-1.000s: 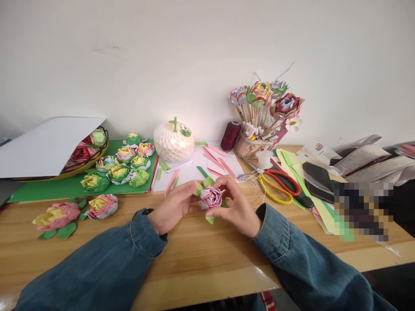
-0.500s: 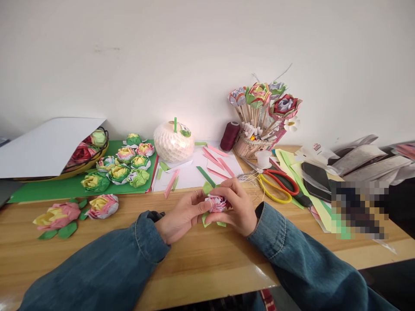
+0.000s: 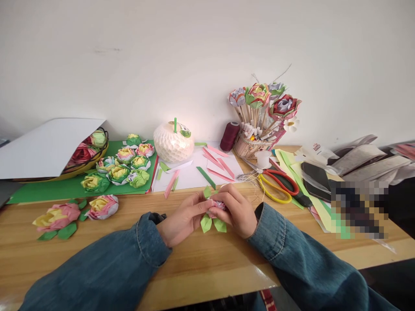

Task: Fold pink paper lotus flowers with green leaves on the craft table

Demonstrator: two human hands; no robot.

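Note:
Both my hands hold one small folded paper flower, pink and white with green leaf tips sticking out below. My left hand grips it from the left, my right hand covers it from the right and above. The flower is tilted away from me, so little of its top shows. It is held just above the wooden table, near the table's middle. Both arms wear blue denim sleeves.
Finished paper flowers lie on a green sheet at left, two more on the wood. Behind are a white net-wrapped fruit, paper strips, a maroon thread spool, a flower basket and scissors.
The flower has been turned over and lowered slightly toward the table. Its pink top, seen facing me a second ago, is now mostly covered by my right hand, and green leaves show underneath.

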